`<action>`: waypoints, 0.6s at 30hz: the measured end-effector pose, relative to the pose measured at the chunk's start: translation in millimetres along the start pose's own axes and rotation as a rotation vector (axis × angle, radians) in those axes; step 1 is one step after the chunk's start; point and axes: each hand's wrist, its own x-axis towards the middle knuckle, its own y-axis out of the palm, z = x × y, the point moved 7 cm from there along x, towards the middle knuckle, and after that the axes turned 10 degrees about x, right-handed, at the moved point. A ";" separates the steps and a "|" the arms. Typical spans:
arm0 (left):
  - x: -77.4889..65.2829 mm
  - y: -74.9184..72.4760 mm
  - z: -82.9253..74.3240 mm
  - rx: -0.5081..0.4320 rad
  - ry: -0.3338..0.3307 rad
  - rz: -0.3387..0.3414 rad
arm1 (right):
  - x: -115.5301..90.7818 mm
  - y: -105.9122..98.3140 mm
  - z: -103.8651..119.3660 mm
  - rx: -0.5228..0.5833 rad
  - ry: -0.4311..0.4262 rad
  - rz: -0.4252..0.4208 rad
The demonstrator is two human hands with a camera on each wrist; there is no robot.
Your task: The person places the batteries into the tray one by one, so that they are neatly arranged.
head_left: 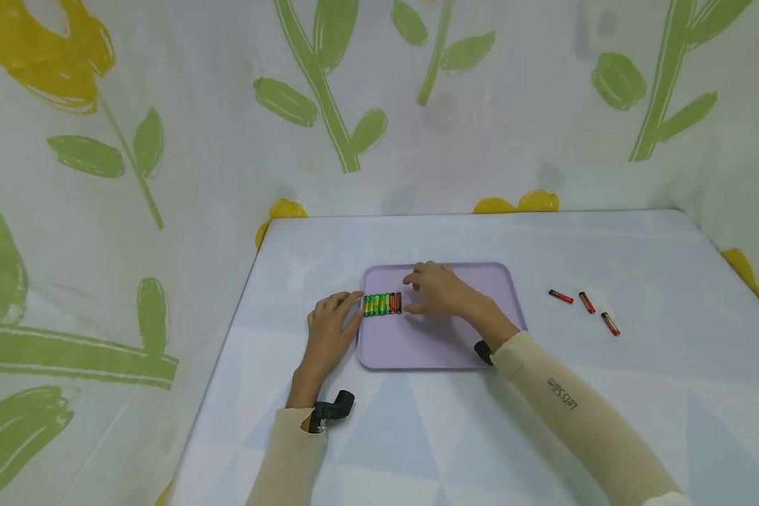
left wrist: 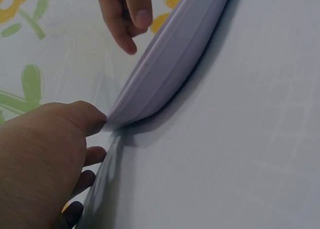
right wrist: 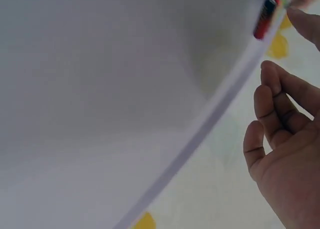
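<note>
A row of several green and red batteries (head_left: 382, 303) lies side by side against the left side of a purple tray (head_left: 443, 355). My right hand (head_left: 441, 289) is over the tray, just right of the row's red end, thumb and fingers apart with nothing between them. In the right wrist view the batteries (right wrist: 267, 16) show beyond the fingertips of that hand (right wrist: 287, 119). My left hand (head_left: 330, 330) is at the tray's left rim, its thumb and fingertips by the edge; the left wrist view shows the thumb (left wrist: 90, 118) touching the rim.
Three loose red batteries (head_left: 586, 302) lie on the table to the right of the tray. The table (head_left: 329, 246) has a pale cloth with blue triangles. Behind and to the left hangs a white curtain (head_left: 215, 140) with printed flowers and leaves.
</note>
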 end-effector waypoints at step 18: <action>1.9 -5.7 9.5 0.012 -0.015 0.011 | -96.1 -59.0 -30.0 -0.031 -0.050 -0.216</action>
